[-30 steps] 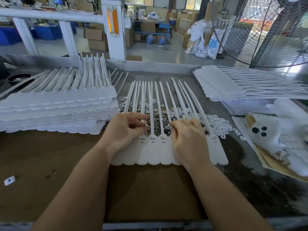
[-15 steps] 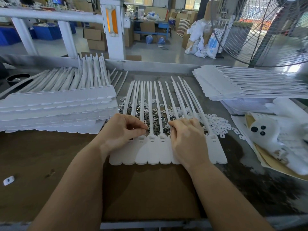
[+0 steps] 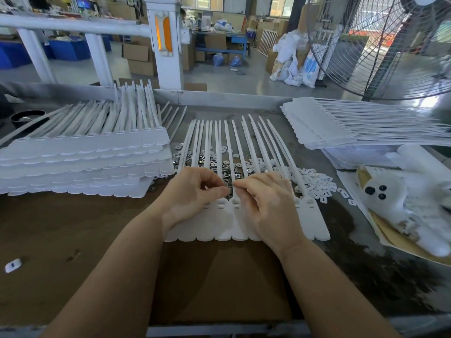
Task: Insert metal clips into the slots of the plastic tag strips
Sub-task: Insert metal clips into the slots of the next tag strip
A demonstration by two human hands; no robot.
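Observation:
A joined row of white plastic tag strips lies flat in front of me, its long tails pointing away. Small metal clips lie scattered under and between the tails. My left hand rests on the left part of the row, thumb and fingers curled together near a slot; whether a clip is between them is too small to tell. My right hand covers the right part, its thumb and forefinger pinching at the base of a tail just above a slot.
A tall stack of tag strip rows stands at the left. Another stack lies at the back right. White plastic pieces are heaped right of the tails. A white cloth with black dots sits at the right. A large fan stands behind.
Both hands have drawn together toward the middle of the row. Their fingertips now nearly meet above one slot, and the right forefinger and thumb have closed into a pinch.

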